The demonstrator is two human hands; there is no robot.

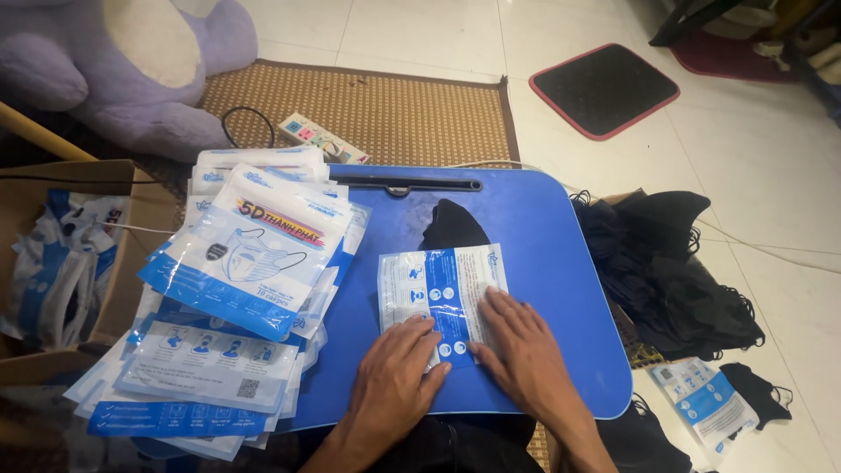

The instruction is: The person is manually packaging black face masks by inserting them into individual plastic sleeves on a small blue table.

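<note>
We've got both hands, left [396,377] & right [519,350], flat, grip open, pressing white-blue plastic mask pouch [441,298] mid blue lap desk [543,254]; filled pouch stack [236,298] done at left, loose black masks [674,271] remain at right

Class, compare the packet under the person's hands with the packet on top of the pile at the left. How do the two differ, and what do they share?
The pressed packet lies alone on the blue lap table, under the left hand and right hand; the top packet rests untouched on the pile of packets. A black mask pokes out beyond the pressed packet; the top packet shows none. The top packet shows a mask drawing; the pressed packet shows small pictures. Both are white-and-blue flat pouches.
</note>
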